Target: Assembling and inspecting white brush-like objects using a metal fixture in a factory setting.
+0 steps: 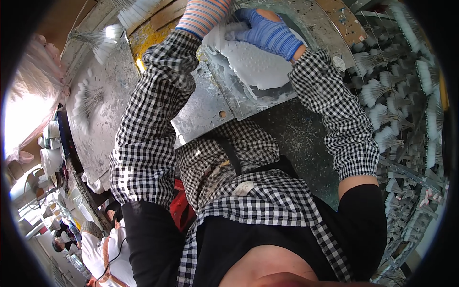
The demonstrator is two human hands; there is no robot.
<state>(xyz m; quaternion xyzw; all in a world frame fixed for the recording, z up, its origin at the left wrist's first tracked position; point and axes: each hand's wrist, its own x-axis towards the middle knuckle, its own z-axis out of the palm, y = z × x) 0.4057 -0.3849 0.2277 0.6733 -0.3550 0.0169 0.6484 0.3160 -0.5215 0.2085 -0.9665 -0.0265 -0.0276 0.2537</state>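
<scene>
My left hand [203, 19], in an orange, white and blue striped glove, reaches to the top edge of the view; its fingers are hidden there. Thin greyish strands show blurred beside it. My right hand [272, 33], in a blue striped glove with skin showing at a gap, is over a thick white paste [260, 67]. Its thumb and fingers point left and stand apart, close to the left hand. The paste spreads over a smeared flat sheet [244, 103] on the bench.
Bunches of white-tipped wire stems lie on the bench at the left [91, 103] and far left [103, 40]. A metal plate [201, 115] borders my apron. Racks of similar bunches [382, 95] fill the right side. Another person [107, 253] sits at lower left.
</scene>
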